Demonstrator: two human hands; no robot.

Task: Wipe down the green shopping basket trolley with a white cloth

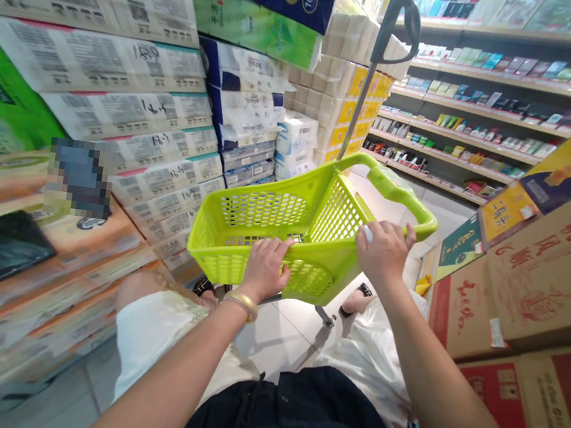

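The left hand [265,267] clasps the near rim of the lime-green perforated plastic shopping basket [259,212]. The right hand [384,252] grips its handle, holding it tilted above the tiled floor [296,331]. Shifting it likely needs both grips firm.

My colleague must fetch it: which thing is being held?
In the shop aisle between stacked white tissue packs and brown cardboard boxes, a lime-green perforated plastic basket is held: left hand on its rim, right hand on its handle. It is the only open, hole-patterned container there.
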